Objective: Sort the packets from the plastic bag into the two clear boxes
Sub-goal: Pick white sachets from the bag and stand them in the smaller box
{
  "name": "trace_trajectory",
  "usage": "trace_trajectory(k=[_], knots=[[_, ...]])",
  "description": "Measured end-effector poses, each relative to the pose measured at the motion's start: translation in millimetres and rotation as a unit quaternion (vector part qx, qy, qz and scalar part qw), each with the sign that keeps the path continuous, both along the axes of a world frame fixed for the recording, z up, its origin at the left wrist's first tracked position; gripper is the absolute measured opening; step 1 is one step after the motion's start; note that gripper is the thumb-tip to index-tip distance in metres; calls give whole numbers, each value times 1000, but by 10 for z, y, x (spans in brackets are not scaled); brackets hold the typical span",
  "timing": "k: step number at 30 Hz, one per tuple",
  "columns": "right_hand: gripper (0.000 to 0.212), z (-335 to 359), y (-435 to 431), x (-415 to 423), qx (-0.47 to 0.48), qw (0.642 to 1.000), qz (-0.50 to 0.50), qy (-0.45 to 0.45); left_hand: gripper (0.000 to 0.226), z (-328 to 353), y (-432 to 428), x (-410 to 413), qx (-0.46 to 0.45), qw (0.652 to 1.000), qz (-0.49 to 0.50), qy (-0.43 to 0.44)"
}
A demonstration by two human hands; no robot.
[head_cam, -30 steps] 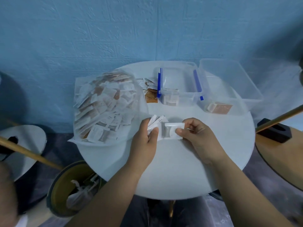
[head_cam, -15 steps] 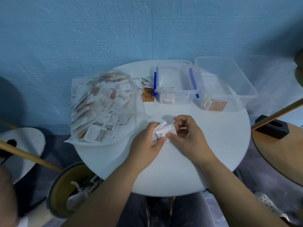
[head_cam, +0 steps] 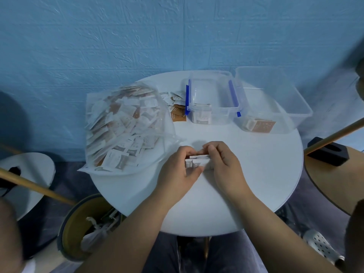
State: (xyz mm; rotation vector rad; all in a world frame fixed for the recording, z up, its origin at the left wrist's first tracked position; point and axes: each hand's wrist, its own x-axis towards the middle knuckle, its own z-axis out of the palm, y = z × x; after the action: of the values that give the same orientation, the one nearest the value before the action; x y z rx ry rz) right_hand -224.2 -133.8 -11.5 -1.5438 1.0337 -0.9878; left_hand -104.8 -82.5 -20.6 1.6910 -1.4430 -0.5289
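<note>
A small stack of white packets (head_cam: 197, 161) sits between both hands at the middle of the round white table (head_cam: 256, 174). My left hand (head_cam: 178, 175) grips the stack from the left, thumb on its front. My right hand (head_cam: 226, 167) holds it from the right, fingers curled over its top. A clear plastic bag (head_cam: 122, 127) full of white and brown packets lies at the table's left. A clear box with blue clips (head_cam: 212, 104) holds white packets. To its right, a second clear box (head_cam: 275, 101) holds brown packets.
Several loose white and brown packets (head_cam: 176, 107) lie between the bag and the blue-clipped box. A bin (head_cam: 86, 225) stands on the floor at lower left. Wooden poles (head_cam: 334, 135) cross at both sides. The blue wall stands right behind the table.
My right hand brought the single white packet it held against the stack in my left hand. Both hands now close together around the stack.
</note>
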Motion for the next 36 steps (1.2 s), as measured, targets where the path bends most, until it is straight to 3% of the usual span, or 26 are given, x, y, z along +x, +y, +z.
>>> trace_trajectory(k=[5,10,15,18,23,27,30,36], knots=[[20,-51,-45,-85,25,991,133,-22,41,-37,-26,-16,-16,993,17,-118],[47,-42,-106,-119,-16,968,236,82,53,-13,-10,3,25,988,-16,-153],[38,-23,-174,-177,-78,970,183,138,43,-16,-22,28,1,995,11,-95],[37,-55,-155,-190,-140,963,145,179,38,-54,-40,32,-7,991,25,-129],[34,-124,-109,-145,-212,946,143,197,58,-73,-30,-24,24,974,13,-225],[28,-166,-140,-133,-261,930,137,217,41,-95,-30,4,-13,977,29,-212],[23,-144,-165,-137,-256,930,147,219,15,-110,-37,41,-32,983,49,-175],[22,72,-261,-208,-185,933,192,240,18,-97,-29,33,-39,981,36,-188]])
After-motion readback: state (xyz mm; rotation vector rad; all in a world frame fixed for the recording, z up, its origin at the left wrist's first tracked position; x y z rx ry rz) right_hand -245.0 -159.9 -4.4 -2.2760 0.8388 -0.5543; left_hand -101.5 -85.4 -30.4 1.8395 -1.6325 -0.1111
